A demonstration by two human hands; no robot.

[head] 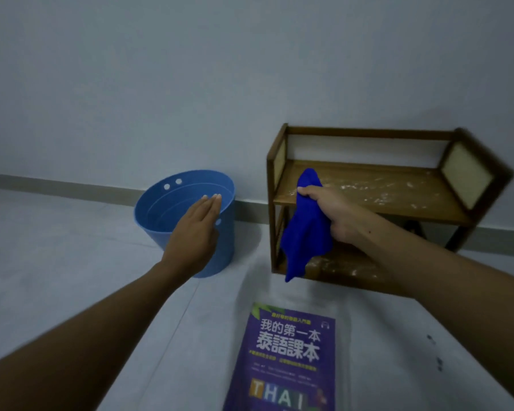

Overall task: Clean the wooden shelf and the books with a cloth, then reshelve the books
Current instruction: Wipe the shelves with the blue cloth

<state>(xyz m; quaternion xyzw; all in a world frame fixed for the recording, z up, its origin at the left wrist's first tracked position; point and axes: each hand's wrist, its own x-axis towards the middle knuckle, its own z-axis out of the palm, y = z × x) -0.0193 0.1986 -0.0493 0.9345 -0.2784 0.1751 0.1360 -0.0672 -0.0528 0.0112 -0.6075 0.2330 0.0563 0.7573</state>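
You've got a royal-blue cloth (304, 229), light-blue plastic bucket (187, 209), dark-brown wooden shelf (368, 197) with white smears, and a purple book (285, 360).

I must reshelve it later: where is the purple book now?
Head view: the purple book lies on the floor at bottom centre, in front of the wooden shelf.

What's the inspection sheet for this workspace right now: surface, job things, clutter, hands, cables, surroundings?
Surface: pale floor, dark specks at right.
Job's things: wooden shelf against the wall, white smears on both boards, no books visible on it; blue cloth hanging before its left side; purple Thai textbook flat on floor, cover up.
Clutter: blue bucket left of shelf.
Hands: left hand flat, fingers straight, in front of bucket; right hand grips cloth at upper board's edge.
Cables: nothing seen.
Surroundings: plain wall, grey baseboard.
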